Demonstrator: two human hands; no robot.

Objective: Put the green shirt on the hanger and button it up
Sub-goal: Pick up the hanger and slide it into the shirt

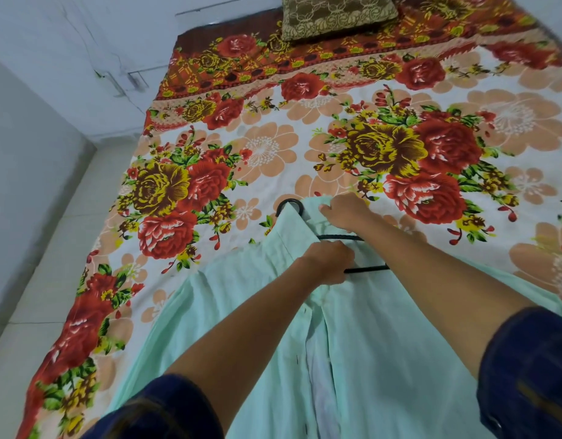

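Observation:
A pale green shirt (241,312) lies spread on the bed, collar end away from me, its front partly open down the middle. A black hanger (365,269) lies inside the shirt; its hook (289,202) sticks out past the collar and part of its bar shows in the opening. My left hand (328,263) grips the left front edge of the shirt near the top, over the hanger. My right hand (344,212) pinches the shirt's fabric at the collar, just right of the hook.
The bed is covered by a floral sheet (400,147) in red, yellow and peach. A brown patterned pillow (336,14) lies at the far end. A pale wall and tiled floor (51,248) run along the bed's left side.

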